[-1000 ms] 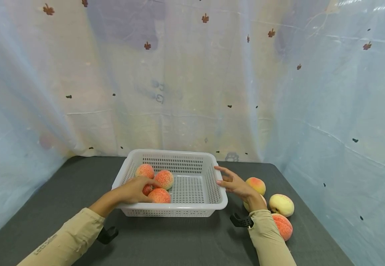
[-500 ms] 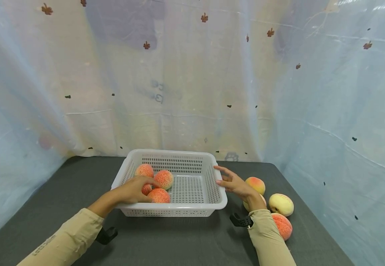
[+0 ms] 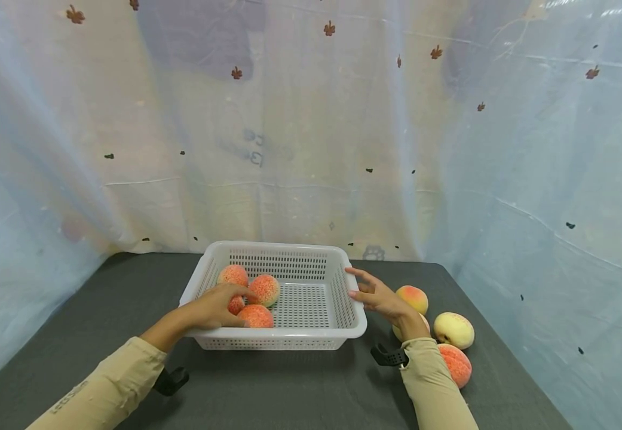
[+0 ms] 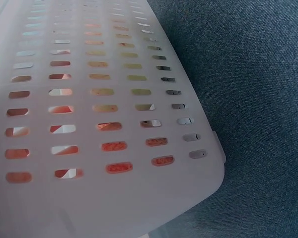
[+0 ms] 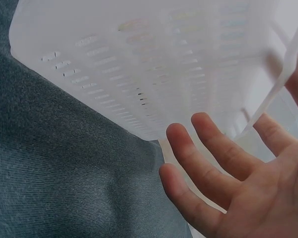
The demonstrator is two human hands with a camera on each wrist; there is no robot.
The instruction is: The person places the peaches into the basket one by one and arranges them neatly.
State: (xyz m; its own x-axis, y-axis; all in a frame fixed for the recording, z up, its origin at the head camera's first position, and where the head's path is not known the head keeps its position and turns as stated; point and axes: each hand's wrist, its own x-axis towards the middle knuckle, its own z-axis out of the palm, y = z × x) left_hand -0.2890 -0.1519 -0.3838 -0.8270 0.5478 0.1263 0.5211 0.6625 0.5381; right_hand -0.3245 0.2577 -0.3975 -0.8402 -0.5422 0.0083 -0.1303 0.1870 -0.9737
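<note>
Head view. White slotted plastic basket [image 3: 311,334] sits on a dark grey tabletop [image 3: 289,388], a pale printed curtain [image 3: 311,131] hanging behind it. Four peaches lie in the basket's left half: one at the back [image 3: 233,274], one just right of it [image 3: 265,289], one at the near wall [image 3: 257,316], and a smaller red one [image 3: 235,305] mostly covered by the hand. Left hand [image 3: 215,306] reaches over the basket's left rim, palm down, fingers [image 3: 238,291] curved over the smaller red peach and touching the near one; whether they actually grip either fruit cannot be told. Right hand [image 3: 377,295] sits at the basket's right rim, fingers straight and slightly spread, tips at the rim edge, holding nothing. Outside, right of the basket, four more peaches on the tabletop: a pink-yellow one [image 3: 413,297] just behind the right hand, a pale yellow one [image 3: 453,330], a red one [image 3: 457,365] beside the sleeve, and one [image 3: 425,323] largely hidden by the wrist.

Left wrist view. Only the basket's slotted outer wall [image 4: 104,198] and the tabletop [image 4: 258,99]; orange fruit colour shows through the slots. No hand visible.

Right wrist view. Right hand's fingers [image 5: 208,163] loosely straight and apart, just beside the basket's wall [image 5: 139,74], rim edge crossing near the fingertips.
</note>
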